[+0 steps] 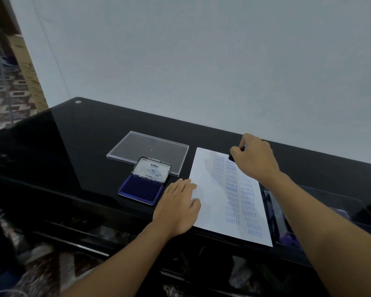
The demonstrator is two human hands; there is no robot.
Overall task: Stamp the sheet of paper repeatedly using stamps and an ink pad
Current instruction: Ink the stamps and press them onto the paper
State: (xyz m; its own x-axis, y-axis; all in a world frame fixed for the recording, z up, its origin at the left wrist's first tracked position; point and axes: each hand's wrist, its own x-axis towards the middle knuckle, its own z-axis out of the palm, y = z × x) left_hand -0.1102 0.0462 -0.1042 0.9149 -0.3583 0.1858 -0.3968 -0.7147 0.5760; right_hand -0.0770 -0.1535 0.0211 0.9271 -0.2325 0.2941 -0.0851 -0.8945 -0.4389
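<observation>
I see the left hand (178, 207) flat on the left edge of the paper (210, 202), the right hand (254, 158) clamped round a stamp (231, 157) at its far end; I judge it over half stamped, its left strip bare, the ink pad (140, 189) open just left.

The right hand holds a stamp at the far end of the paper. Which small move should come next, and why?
Probably press the stamp straight down onto the sheet. The right hand grips it at the sheet's far end, and the left hand lies flat on its left edge, steadying it. Whether the stamp already touches cannot be told.
</observation>
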